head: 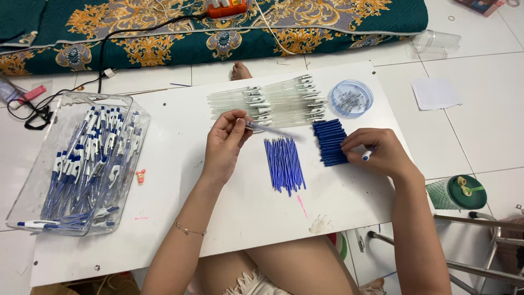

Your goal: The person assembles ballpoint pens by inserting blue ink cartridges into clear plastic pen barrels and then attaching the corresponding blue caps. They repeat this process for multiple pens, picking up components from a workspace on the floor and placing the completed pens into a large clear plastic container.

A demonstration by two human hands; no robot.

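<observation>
My left hand holds a clear pen barrel by one end, its tip pointing right over the white board. My right hand rests on a stack of short dark blue pen parts and grips a small blue and white piece between its fingers. Between the hands lies a bundle of thin blue refills. Behind them, rows of clear barrels with clips lie side by side. A round clear dish of small metal springs sits at the far right of the board.
A clear plastic tray full of finished blue and white pens stands at the left. A patterned teal mattress with cables and an orange power strip lies beyond. A green lidded cup and metal chair legs are at right.
</observation>
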